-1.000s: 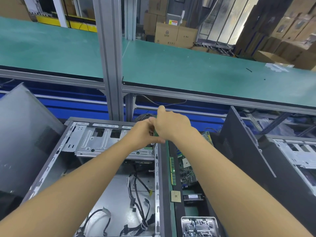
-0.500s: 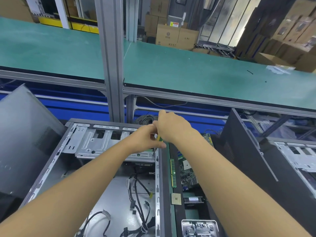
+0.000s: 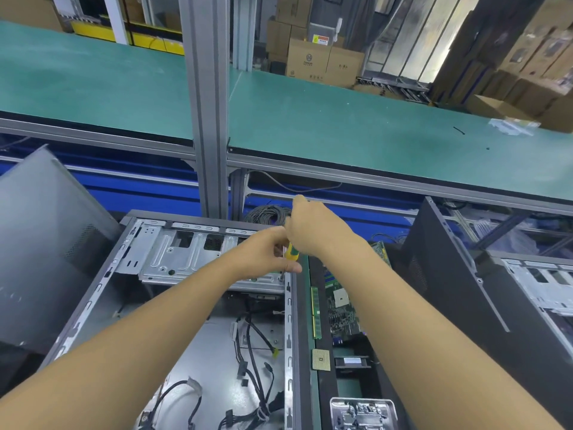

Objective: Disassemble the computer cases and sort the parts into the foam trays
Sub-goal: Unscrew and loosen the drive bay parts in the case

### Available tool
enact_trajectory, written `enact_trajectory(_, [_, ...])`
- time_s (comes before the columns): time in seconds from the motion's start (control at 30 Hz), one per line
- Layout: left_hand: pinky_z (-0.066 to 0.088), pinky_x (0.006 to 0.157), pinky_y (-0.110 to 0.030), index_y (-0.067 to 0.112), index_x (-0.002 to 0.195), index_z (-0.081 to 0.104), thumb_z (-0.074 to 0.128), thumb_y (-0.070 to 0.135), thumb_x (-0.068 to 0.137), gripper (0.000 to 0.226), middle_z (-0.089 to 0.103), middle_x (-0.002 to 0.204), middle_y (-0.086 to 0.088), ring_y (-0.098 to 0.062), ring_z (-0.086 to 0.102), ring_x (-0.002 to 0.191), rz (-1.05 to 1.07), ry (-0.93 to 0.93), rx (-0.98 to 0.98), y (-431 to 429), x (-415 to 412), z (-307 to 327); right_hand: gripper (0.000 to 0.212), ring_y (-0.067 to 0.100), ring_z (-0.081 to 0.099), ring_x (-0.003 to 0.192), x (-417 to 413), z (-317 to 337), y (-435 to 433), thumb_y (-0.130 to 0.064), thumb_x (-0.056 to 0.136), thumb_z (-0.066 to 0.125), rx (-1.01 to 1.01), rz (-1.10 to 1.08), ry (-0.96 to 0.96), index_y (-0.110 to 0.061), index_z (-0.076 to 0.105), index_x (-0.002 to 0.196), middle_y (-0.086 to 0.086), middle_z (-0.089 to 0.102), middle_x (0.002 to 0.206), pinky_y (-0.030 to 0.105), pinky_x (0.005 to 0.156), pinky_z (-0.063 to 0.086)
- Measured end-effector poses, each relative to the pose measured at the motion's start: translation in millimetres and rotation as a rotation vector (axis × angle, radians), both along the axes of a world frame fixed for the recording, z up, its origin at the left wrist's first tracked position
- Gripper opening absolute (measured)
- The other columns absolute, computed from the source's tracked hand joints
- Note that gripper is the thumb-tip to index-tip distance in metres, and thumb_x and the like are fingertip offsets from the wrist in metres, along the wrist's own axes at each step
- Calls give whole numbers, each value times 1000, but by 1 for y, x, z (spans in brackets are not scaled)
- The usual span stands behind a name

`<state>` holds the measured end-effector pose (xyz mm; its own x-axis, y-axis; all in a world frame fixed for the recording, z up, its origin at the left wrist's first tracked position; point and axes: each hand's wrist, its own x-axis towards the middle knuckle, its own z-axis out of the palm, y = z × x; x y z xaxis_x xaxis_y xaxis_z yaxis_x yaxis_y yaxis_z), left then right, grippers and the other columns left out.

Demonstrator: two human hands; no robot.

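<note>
In the head view, a yellow-green screwdriver [image 3: 291, 251] is gripped from above by the right hand [image 3: 313, 225] over the far right corner of the open computer case [image 3: 90, 305]. Its lower end is pinched by the left hand [image 3: 263, 256]. A motherboard [image 3: 341, 308] and CPU [image 3: 321, 360] are seen just right of the case.

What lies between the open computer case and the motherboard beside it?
A narrow green memory stick lies there, lengthwise, shown in the head view.
</note>
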<state>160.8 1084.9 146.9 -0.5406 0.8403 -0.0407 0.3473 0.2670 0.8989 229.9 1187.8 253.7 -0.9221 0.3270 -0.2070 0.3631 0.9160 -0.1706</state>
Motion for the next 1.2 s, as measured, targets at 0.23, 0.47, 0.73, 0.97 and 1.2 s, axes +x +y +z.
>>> enact_trajectory(0.23, [49,61,-16,37,90,64,87,22,74,32,66,77,11,-1,56,64,135,-6,66,-4,-3,-13,37,26,53,81,2,4,2,-40,101,50,-60,-15,-69,-11,42,122,10,44,123,34,57,40])
enact_trajectory(0.47, [40,64,-10,30,96,75,80,30,79,18,65,83,18,5,58,74,72,277,-311,-14,-5,-42,27,31,48,84,7,3,4,-5,95,57,-116,-41,43,-5,45,119,14,53,104,33,56,35])
enact_trajectory(0.73, [48,70,-23,19,98,75,72,34,88,18,65,93,7,-10,59,79,127,492,-336,0,6,-50,31,14,43,60,17,6,6,1,91,57,-184,-17,99,-13,54,118,1,48,88,25,45,32])
enact_trajectory(0.97, [42,63,-16,28,83,61,68,27,88,8,61,73,15,0,56,67,66,471,-234,1,9,-25,22,15,48,67,34,27,22,-12,90,63,-212,-119,282,-10,55,110,2,52,95,29,49,33])
enact_trajectory(1.2, [50,72,-18,19,89,71,67,21,86,5,70,84,9,-7,64,79,-269,427,-266,49,71,-12,17,32,57,88,81,20,44,-10,92,59,-130,-282,317,-5,52,107,13,58,106,33,59,38])
